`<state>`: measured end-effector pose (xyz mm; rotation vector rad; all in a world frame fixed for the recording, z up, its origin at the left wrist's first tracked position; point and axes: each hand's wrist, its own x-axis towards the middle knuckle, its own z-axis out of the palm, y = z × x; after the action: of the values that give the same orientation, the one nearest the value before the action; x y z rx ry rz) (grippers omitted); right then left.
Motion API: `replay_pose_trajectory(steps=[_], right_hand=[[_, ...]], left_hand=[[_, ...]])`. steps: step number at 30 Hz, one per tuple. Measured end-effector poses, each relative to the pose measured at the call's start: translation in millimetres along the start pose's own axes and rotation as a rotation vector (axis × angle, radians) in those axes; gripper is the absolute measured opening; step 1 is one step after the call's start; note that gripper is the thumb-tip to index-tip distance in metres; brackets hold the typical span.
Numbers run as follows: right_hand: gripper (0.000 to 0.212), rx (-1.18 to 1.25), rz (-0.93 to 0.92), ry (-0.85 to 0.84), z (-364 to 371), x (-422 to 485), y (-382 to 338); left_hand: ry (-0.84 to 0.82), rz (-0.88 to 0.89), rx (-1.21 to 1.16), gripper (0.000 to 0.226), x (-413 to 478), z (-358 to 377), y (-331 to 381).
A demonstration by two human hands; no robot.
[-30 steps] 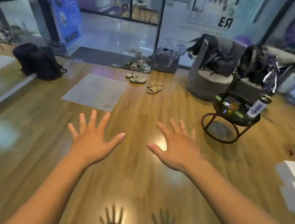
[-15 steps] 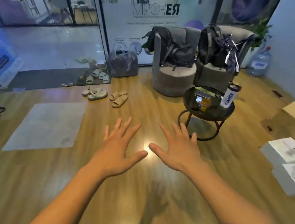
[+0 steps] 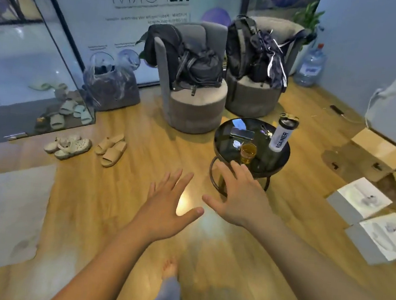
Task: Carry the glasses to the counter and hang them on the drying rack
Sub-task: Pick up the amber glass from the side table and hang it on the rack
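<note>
The job looks barely begun from where I stand. Both hands are out in front of the person, palms down over the wooden floor (image 3: 113, 189), and neither has anything in it: the left hand (image 3: 163, 210) has its fingers (image 3: 179, 177) spread wide, and the right hand (image 3: 243, 197) is likewise splayed, its fingers (image 3: 236, 169) reaching toward the near edge of the small round black table (image 3: 279, 161), whose top is the only surface in play here. The one glass I can make out, a short tumbler of amber liquid (image 3: 248, 153), stands near that near edge, just beyond the right hand's fingertips and not touched by them. Behind it on the same surface lie a dark phone (image 3: 242, 133) and a bunch of keys (image 3: 267, 132), with a white shaker bottle (image 3: 282, 132) upright toward the right edge. Whether other glasses are waiting somewhere I cannot tell; none shows. Neither a counter nor a drying rack appears anywhere in the room as seen, only two grey armchairs (image 3: 191, 109) loaded with backpacks (image 3: 199, 68), sandals (image 3: 110, 148) on the floor and white boxes (image 3: 359, 200) to the right. So I judge that every step is left: taking up the tumbler, which will likely want emptying since it holds liquid, carrying it off, and hanging it.
</note>
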<state>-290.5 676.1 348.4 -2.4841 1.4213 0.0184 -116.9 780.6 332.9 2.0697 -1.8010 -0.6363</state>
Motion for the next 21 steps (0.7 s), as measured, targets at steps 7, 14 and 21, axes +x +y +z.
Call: replay_pose_trajectory(steps=[7,14,21], right_hand=[[0.092,0.042,0.209,0.004,-12,137,41],[0.097,0.015,0.339,-0.07,-5,260,109],[0.101,0.116,0.462,-0.26,60,383,189]], left_hand=[[-0.147,0.096,0.022,0.091,180,-13,-38],[-0.251,0.173,0.135,0.106,340,-20,-58],[-0.387,0.165,0.254,0.11,479,32,-70]])
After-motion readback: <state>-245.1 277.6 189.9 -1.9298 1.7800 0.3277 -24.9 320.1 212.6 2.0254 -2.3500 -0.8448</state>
